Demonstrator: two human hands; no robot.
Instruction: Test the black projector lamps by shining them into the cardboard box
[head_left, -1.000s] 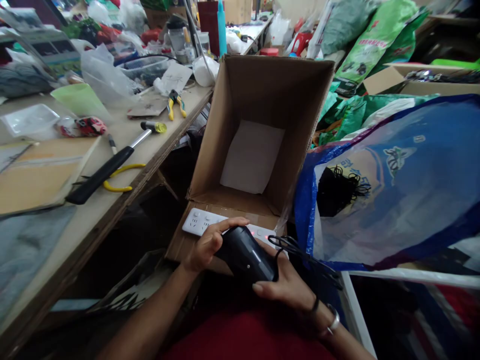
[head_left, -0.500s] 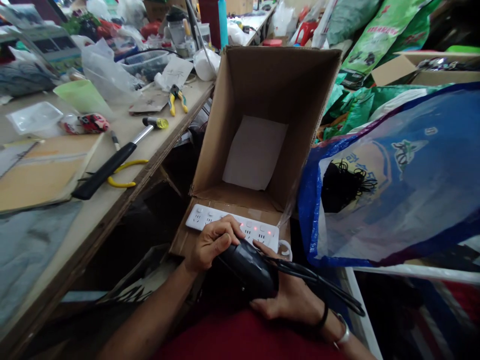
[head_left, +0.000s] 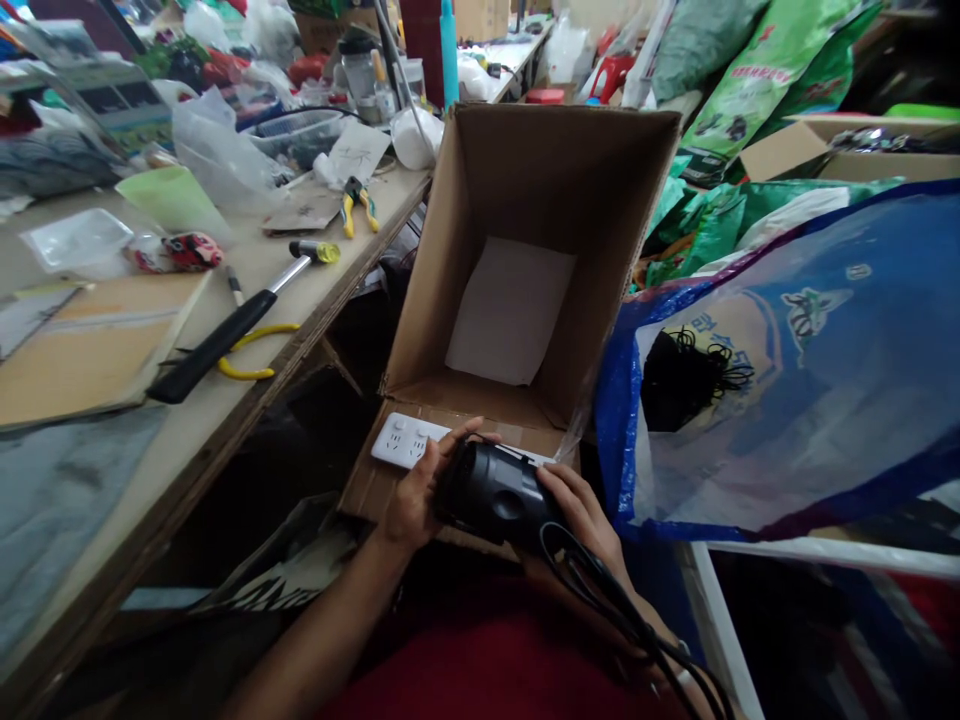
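Two bare hands hold one black corded appliance [head_left: 495, 492] just above the near flap of an open cardboard box [head_left: 570, 190]. Its location is close to the person's red shirt [head_left: 480, 665], between the forearms.

Left hand [head_left: 412, 500]: fingers [head_left: 469, 432] curl over the top of the appliance, with the palm against its left side; closed on the body.

Right hand [head_left: 577, 510]: fingers [head_left: 559, 482] wrap the right end of the body; also closed on it.

A black cord [head_left: 607, 595] runs from the appliance down across the right forearm in loose loops toward the lower right of the view.

A white power strip [head_left: 400, 441] lies on the flap just beyond the left hand; its left sockets show, and the rest is hidden behind the hands and appliance. A white sheet [head_left: 510, 310] lies inside the box.

On the wooden surface [head_left: 210, 410] to the left: black-handled hammer [head_left: 225, 335], yellow-handled pliers [head_left: 358, 208], yellow-looped pliers handle [head_left: 255, 350].

To the right: blue-edged clear plastic bag [head_left: 757, 400] holding a black cable bundle [head_left: 694, 380]; green sacks [head_left: 772, 75] beyond.
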